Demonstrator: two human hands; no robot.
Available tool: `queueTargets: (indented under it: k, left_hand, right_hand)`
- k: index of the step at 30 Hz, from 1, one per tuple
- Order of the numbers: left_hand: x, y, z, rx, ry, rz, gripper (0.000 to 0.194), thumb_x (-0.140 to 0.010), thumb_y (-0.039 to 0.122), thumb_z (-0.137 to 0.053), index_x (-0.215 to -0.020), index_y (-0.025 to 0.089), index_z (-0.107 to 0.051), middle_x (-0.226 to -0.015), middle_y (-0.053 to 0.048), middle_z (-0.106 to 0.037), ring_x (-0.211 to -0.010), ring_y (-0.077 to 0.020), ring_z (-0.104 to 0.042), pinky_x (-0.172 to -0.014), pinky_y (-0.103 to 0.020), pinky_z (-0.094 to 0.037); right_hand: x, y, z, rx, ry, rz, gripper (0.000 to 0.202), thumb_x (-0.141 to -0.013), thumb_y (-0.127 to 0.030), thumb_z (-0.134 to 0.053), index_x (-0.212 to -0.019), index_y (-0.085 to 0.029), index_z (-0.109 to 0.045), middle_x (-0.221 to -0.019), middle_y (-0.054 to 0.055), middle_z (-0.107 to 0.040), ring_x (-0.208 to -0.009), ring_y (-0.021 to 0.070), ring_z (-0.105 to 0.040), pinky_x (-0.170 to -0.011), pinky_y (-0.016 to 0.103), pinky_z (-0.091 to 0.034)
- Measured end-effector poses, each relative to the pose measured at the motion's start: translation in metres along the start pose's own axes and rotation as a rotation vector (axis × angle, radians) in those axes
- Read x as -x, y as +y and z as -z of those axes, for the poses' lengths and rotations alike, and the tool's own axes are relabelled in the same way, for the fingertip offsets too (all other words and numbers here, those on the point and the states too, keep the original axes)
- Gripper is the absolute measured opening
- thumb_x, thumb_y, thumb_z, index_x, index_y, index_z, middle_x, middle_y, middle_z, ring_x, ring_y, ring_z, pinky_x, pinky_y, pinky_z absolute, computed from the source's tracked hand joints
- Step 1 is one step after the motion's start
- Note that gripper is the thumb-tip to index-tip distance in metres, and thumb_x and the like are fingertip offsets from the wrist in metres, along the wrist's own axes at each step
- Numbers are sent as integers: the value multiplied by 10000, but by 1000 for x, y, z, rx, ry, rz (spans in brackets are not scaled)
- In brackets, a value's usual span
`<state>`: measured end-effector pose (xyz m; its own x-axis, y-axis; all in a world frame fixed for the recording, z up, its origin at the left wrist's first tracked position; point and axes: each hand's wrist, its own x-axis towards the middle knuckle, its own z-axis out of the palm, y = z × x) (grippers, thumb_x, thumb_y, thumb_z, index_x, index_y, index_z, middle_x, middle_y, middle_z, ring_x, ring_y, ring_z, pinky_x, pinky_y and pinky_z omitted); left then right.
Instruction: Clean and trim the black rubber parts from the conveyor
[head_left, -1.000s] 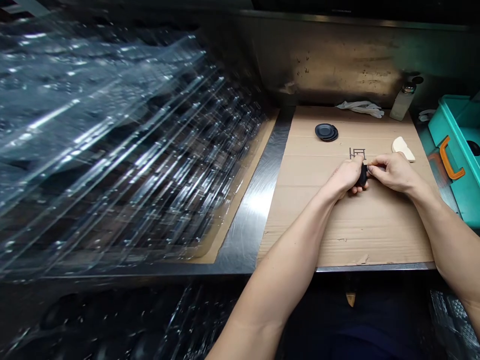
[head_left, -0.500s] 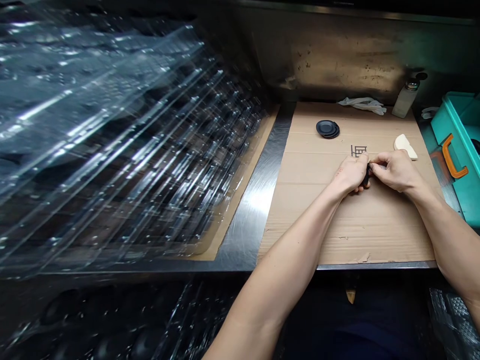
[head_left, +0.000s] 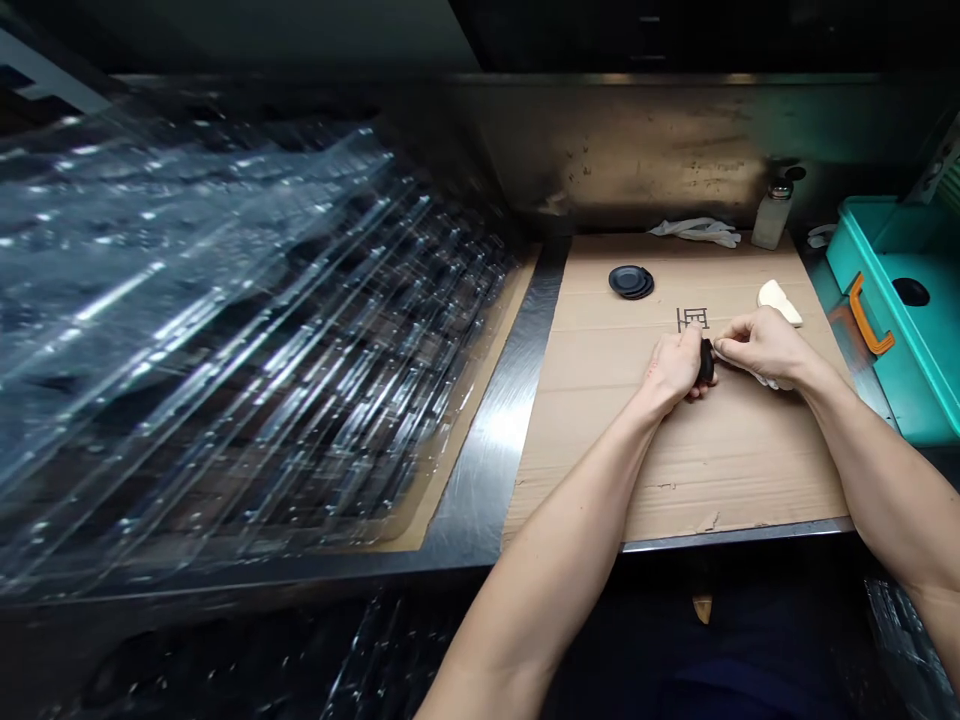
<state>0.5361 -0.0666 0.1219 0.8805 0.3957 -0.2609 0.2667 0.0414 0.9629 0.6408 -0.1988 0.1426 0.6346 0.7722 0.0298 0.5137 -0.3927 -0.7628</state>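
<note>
My left hand (head_left: 679, 368) is closed around a small black round part (head_left: 706, 362), held up on edge just above the cardboard. The fingers of my right hand (head_left: 761, 345) are pinched together close to that part's right edge. A piece of thin white cloth (head_left: 766, 381) shows below the right palm and appears to be held in that hand; most of it is hidden. Behind my hands lies a small overlapping pile of black round discs (head_left: 631, 282). A cream-coloured block with a notched outline (head_left: 780, 302) rests just beyond my right hand.
Clear plastic trays (head_left: 300, 370) are piled on the left. The cardboard sheet (head_left: 600, 450) covers the metal bench (head_left: 499, 420). At the back are a white glove (head_left: 697, 232) and a bottle (head_left: 772, 215). A teal box (head_left: 862, 240) with an orange handle (head_left: 870, 318) stands right.
The view has tilted up and turned right, so the bench contents sit lower and further left. White cloth now shows under my right hand. The black part stays in my left hand.
</note>
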Motion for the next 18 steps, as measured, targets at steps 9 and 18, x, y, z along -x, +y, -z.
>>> queueTargets:
  k: [9,18]
  left_hand:
    - [-25,16,33,546,-150,384,534,-1031,343,-218,-981,46,-659,-600,-139,-670,-397,-139,-544,-358,-183,-406]
    - [-24,16,33,532,-157,375,559,-1029,389,-246,-1055,22,-667,-613,-141,-685,-409,-138,-561,-365,-173,-412]
  right_hand:
    - [-9,5,-6,-240,181,-103,183,-930,-358,-626,-952,-176,-634,-725,26,-676,-519,116,-603,-433,189,-393]
    - [-1,-4,-2,-80,119,-148,214,-861,-384,-716,-843,-183,-646,-545,-30,-547,-387,81,-390,-375,206,-244]
